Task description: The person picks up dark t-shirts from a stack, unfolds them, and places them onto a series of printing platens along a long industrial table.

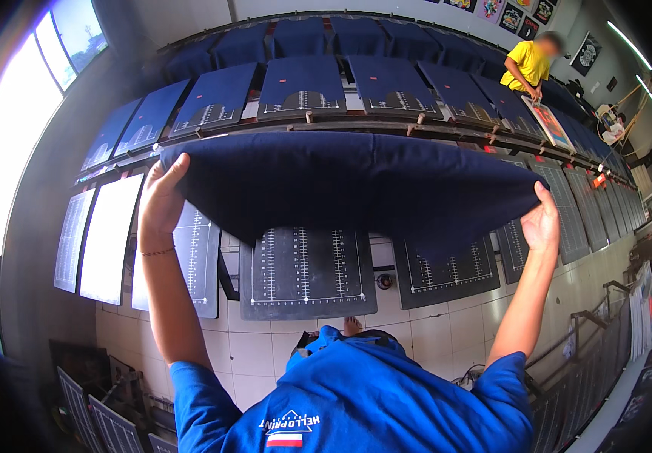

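Note:
A wide piece of navy fabric (326, 181) is stretched in the air between my two hands, its lower part hanging loose. My left hand (163, 198) pinches one end with the thumb up. At the opposite end, my right hand (541, 220) grips the corner between thumb and fingers. Below the cloth lies a dark printing board (307, 291) marked with white ruler lines; the fabric hides its far part. A similar ruled board (450, 275) sits just to the right, also partly covered by the hanging cloth.
Beyond a rail (341, 124), boards carry navy fabric pieces (301, 79). Bare boards flank the near row, including a bright, glaring one (111, 241). At the far right a person in yellow (526, 68) handles a framed screen (548, 124). Racked boards (114, 423) stand low left on the tiled floor (250, 351).

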Action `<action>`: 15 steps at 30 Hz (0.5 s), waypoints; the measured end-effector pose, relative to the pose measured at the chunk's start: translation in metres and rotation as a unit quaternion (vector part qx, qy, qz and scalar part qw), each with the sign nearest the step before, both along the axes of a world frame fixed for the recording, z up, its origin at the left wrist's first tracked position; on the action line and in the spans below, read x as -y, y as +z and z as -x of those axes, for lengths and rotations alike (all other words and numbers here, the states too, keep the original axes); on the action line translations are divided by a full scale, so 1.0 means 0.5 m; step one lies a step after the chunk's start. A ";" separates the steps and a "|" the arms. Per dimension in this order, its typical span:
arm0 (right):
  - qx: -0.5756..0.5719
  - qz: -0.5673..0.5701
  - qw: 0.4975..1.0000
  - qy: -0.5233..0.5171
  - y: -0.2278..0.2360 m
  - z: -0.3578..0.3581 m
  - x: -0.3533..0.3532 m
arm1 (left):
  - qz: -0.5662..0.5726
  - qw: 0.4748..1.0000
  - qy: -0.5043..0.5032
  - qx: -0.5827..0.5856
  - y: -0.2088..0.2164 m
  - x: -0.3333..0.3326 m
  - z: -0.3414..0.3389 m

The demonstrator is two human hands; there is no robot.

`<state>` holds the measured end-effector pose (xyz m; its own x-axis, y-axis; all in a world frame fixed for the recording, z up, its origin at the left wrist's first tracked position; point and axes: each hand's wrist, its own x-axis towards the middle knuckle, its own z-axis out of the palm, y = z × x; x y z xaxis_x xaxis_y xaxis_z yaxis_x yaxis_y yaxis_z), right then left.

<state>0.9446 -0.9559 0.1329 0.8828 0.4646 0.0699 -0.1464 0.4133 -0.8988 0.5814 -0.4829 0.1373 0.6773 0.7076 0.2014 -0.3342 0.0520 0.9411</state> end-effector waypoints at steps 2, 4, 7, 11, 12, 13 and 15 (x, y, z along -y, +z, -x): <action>-0.012 0.042 0.999 -0.021 -0.010 -0.008 0.016 | -0.029 0.999 -0.008 -0.014 -0.009 -0.005 0.012; -0.019 0.100 0.992 -0.071 -0.061 -0.009 0.035 | -0.053 0.997 0.010 -0.059 -0.043 0.020 0.018; -0.047 0.186 0.975 -0.113 -0.203 0.009 0.064 | -0.040 0.985 0.046 -0.160 -0.181 0.046 0.067; -0.179 0.268 0.941 -0.099 -0.450 0.068 0.094 | 0.011 0.955 0.066 -0.290 -0.445 0.116 0.101; -0.225 0.278 0.931 -0.071 -0.523 0.074 0.119 | 0.018 0.929 0.059 -0.364 -0.517 0.130 0.110; -0.239 0.314 0.918 -0.038 -0.598 0.074 0.153 | 0.024 0.899 0.049 -0.434 -0.568 0.143 0.114; -0.287 0.380 0.875 -0.088 -0.622 0.118 0.136 | 0.082 0.895 0.029 -0.438 -0.625 0.168 0.136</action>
